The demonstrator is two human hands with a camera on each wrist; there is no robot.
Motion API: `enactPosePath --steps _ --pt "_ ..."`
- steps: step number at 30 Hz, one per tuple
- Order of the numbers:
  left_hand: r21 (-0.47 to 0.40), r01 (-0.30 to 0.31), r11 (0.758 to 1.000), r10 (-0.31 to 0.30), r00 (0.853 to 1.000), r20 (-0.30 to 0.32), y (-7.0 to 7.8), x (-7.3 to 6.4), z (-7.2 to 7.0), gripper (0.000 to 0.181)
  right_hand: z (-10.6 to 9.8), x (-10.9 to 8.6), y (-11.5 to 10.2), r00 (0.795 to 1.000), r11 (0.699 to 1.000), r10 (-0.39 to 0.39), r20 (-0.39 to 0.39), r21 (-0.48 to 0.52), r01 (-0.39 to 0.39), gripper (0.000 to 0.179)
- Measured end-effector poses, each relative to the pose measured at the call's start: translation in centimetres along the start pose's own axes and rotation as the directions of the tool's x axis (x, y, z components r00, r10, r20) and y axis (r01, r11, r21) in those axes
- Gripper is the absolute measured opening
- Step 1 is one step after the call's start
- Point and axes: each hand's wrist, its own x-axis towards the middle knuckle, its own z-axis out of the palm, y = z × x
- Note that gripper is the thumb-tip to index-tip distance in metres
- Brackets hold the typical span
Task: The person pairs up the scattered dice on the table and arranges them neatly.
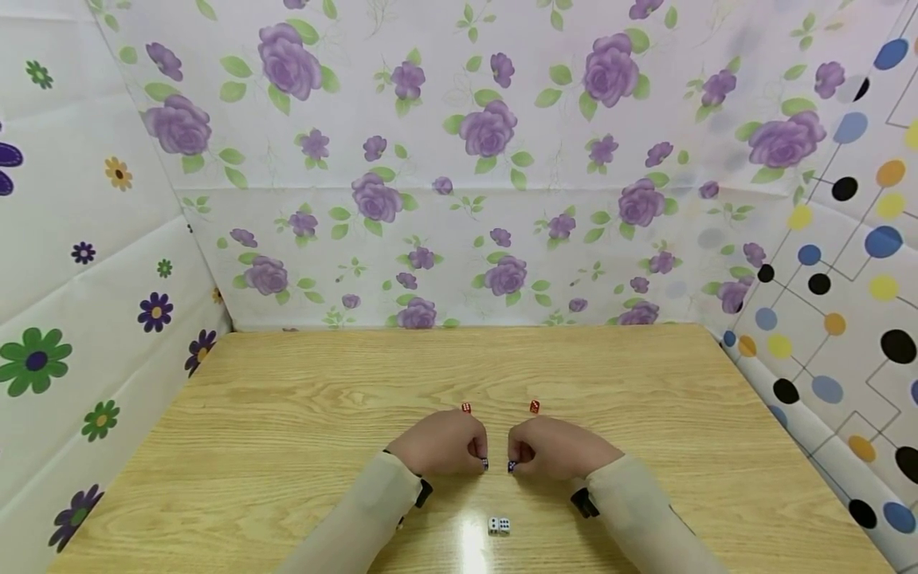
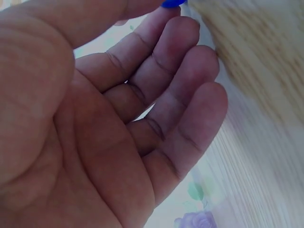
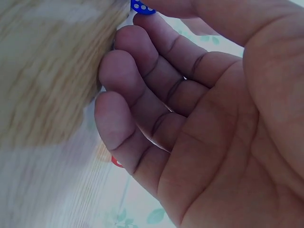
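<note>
Blue die [image 1: 484,464] pinched in left grip [image 1: 446,443], second blue die [image 1: 512,466] pinched in right grip [image 1: 561,446], both beyond two white dice [image 1: 504,526]

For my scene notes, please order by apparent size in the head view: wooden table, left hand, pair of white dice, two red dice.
1. Wooden table
2. Left hand
3. Pair of white dice
4. Left red die, right red die: too alike to rank

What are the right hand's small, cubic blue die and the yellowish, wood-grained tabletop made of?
Blue die with white dots: probably hard plastic, from its even, saturated colour; finish unclear.
Flat, yellowish tabletop: wood or wood-effect laminate, seemingly glossy, given its grain and bright reflection.
</note>
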Motion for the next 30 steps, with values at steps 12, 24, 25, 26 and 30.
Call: enactPosePath --steps 12,24,25,26,30 --pt "-0.007 0.007 1.000 -0.007 1.000 0.009 0.07 -0.02 -0.01 0.009 -0.15 -0.04 -0.17 1.000 1.000 -0.007 -0.003 -0.014 0.007 0.010" --pt "0.003 -0.006 1.000 0.006 1.000 0.010 0.37 0.06 0.15 0.010 0.26 0.23 -0.31 0.999 0.999 -0.030 -0.016 -0.010 0.030 0.013" --pt "0.004 -0.005 1.000 0.005 1.000 0.011 0.41 0.07 0.19 0.009 0.33 0.28 -0.33 0.999 0.999 -0.034 -0.020 -0.013 0.033 0.013" --pt "0.007 -0.005 1.000 0.004 1.000 0.013 0.45 0.08 0.22 0.009 0.39 0.31 -0.35 0.999 0.999 -0.037 -0.023 -0.018 0.037 0.013" --pt "0.012 0.003 1.000 -0.003 1.000 0.017 0.52 0.08 0.30 0.008 0.52 0.39 -0.38 0.999 0.999 -0.039 -0.032 -0.036 0.038 0.014"
